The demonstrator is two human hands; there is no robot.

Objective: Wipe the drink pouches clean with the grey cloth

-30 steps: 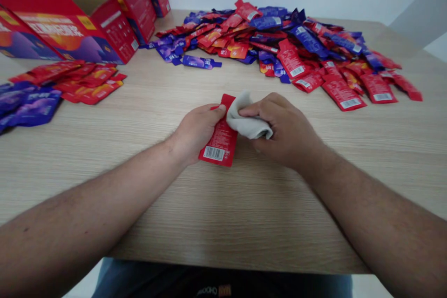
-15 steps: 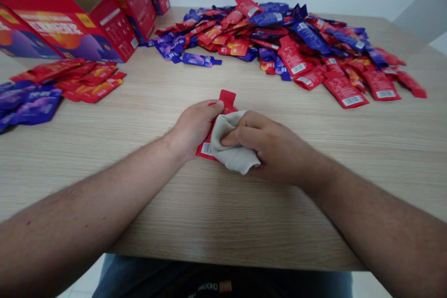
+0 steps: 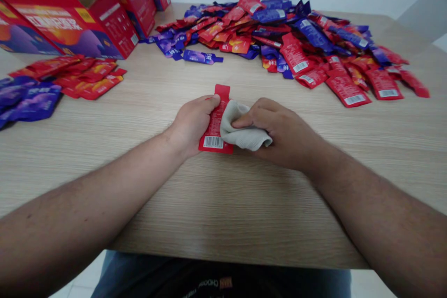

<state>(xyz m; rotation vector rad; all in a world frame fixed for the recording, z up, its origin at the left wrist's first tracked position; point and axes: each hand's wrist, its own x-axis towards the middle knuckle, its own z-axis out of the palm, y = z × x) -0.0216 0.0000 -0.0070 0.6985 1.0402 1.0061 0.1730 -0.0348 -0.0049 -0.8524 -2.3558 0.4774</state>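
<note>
My left hand holds a red sachet by its left edge, thumb on top near the narrow neck. The sachet's barcode side faces up, with the barcode at the end nearer me. My right hand is closed on a folded grey-white cloth, which touches the sachet's right edge. The fingers of my left hand under the sachet are hidden.
Across the back of the table lies a large pile of red and purple sachets. Smaller groups of red sachets and purple sachets lie at the left. Open red boxes stand behind them.
My right hand and the cloth have moved right and slightly away from me, uncovering more of the sachet and its barcode. The sachet now lies less slanted in my left hand.
</note>
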